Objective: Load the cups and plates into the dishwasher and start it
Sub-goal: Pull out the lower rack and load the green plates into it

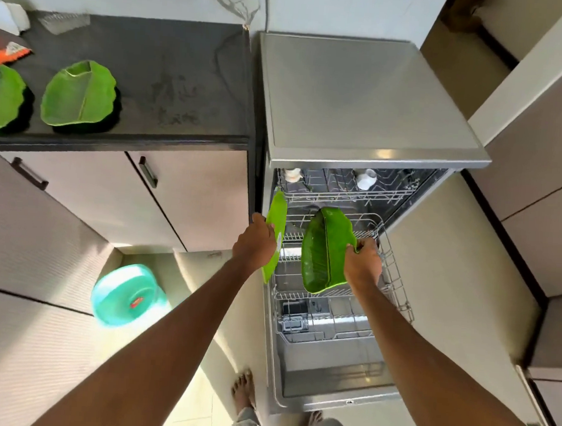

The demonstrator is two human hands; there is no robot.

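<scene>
The dishwasher point(362, 96) stands open straight ahead of both hands. Its door point(328, 383) is folded down flat below the forearms. To the left of the left hand, and higher, runs a dark countertop point(169, 74). On it lie two green leaf-shaped plates, one whole point(79, 95) and one cut off by the frame edge point(0, 97), well apart from either hand.

The lower rack point(396, 276) is pulled out over the door, directly beneath both hands. The two held plates hang above or in its wire rows. Whether their lower edges touch the wires cannot be told. Just beyond the hands, further inside the machine, sits the upper rack point(346, 194). It holds two white cups, one point(292, 174) past the left hand and one point(366, 179) past the right.

Down on the floor, left of the left forearm, is a teal lidded tub point(126, 295).

The right hand point(363, 264) has its fingers curled round the right rim of a green leaf plate point(325, 251). The plate is tilted upright with its hollow face toward the left. The left hand point(255, 242) grips a second green leaf plate point(277, 219). This one is seen nearly edge-on, at the rack's left side. The two plates are near each other but apart.
</scene>
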